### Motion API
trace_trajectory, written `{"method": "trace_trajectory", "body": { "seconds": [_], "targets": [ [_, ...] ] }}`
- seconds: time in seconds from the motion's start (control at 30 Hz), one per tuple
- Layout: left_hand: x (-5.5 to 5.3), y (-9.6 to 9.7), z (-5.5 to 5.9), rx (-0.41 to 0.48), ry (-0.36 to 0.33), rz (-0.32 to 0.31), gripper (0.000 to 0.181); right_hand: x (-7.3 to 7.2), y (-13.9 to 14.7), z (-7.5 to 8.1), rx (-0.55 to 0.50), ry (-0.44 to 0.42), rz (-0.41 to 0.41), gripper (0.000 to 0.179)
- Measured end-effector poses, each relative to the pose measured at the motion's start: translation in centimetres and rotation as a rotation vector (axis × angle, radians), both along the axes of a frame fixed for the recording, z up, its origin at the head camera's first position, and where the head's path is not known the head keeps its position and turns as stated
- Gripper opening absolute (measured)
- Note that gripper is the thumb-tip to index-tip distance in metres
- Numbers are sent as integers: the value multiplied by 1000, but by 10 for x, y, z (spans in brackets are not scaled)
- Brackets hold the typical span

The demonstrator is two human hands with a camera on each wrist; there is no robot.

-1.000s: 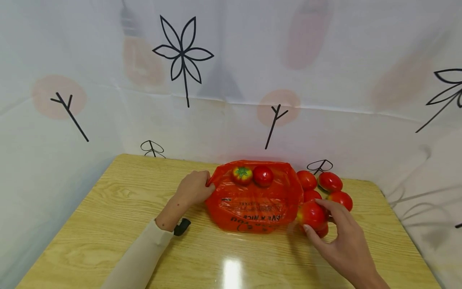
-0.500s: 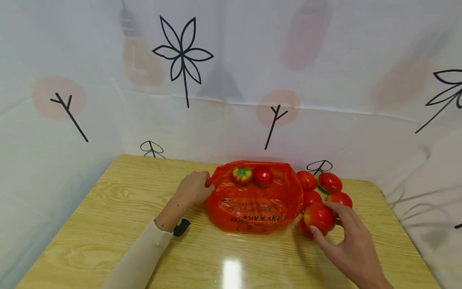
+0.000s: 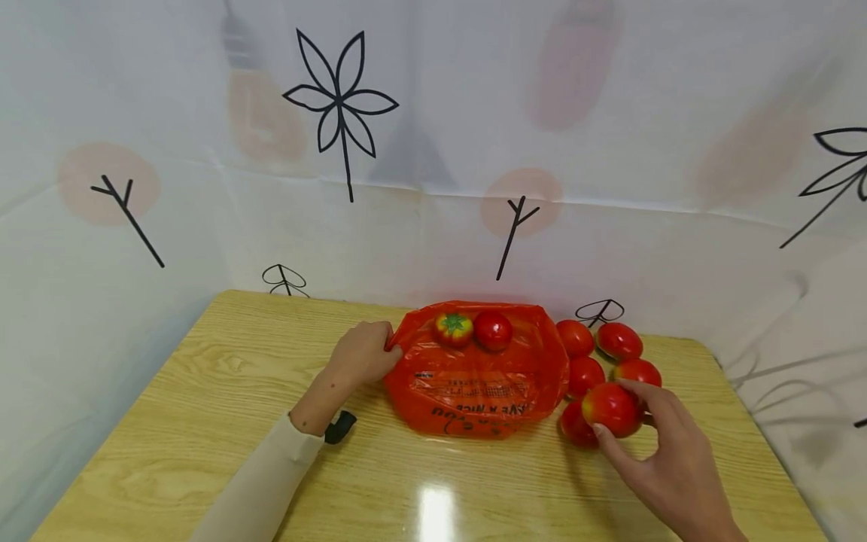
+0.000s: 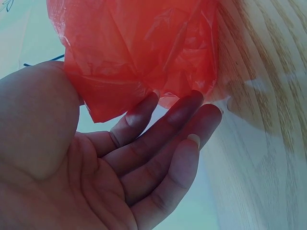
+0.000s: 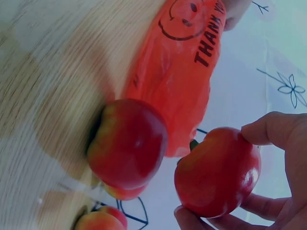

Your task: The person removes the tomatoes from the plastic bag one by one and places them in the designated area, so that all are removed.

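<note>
My left hand point(image 3: 366, 352) pinches the left edge of a red plastic bag point(image 3: 467, 384), which lies with its opening spread. In the left wrist view, the bag point(image 4: 144, 48) hangs between thumb and forefinger, while the other fingers are loosely bent. Inside the bag are two tomatoes, one point(image 3: 454, 329) showing its green star-shaped top and one plain red point(image 3: 493, 330). My right hand point(image 3: 677, 459) grips another tomato point(image 3: 612, 409) between thumb and fingers, right of the bag. It is red with a yellowish end; the right wrist view shows its short green stem on this tomato point(image 5: 218, 172).
Several more tomatoes sit beside the bag's right edge, among them one point(image 3: 577, 425) nearest the front and one point(image 3: 619, 342) at the back. The wooden table point(image 3: 223, 376) ends at a white patterned cloth point(image 3: 433, 248) behind.
My right hand has drawn the tomato to the right, away from the bag's edge, uncovering more of the tomatoes behind and below. The left hand and the bag stay put.
</note>
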State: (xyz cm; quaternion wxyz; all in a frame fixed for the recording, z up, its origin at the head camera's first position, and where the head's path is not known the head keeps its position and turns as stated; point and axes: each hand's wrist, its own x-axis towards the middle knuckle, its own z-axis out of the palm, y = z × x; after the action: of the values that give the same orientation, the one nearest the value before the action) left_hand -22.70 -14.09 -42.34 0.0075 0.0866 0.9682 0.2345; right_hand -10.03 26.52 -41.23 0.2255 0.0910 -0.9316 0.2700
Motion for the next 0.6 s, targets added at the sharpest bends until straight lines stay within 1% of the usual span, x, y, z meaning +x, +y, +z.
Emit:
{"method": "trace_trajectory", "body": {
  "seconds": [0.27, 0.43, 0.6],
  "targets": [
    [-1, 0, 0, -4, -1, -5, 19, 0, 8, -3, -8, 6, -18, 74],
    [0, 1, 1, 8, -26, 4, 18, -3, 15, -2, -1, 2, -21, 73],
    [1, 1, 1, 14, -36, 6, 17, -6, 22, 0, 14, -60, -45, 73]
  ]
}}
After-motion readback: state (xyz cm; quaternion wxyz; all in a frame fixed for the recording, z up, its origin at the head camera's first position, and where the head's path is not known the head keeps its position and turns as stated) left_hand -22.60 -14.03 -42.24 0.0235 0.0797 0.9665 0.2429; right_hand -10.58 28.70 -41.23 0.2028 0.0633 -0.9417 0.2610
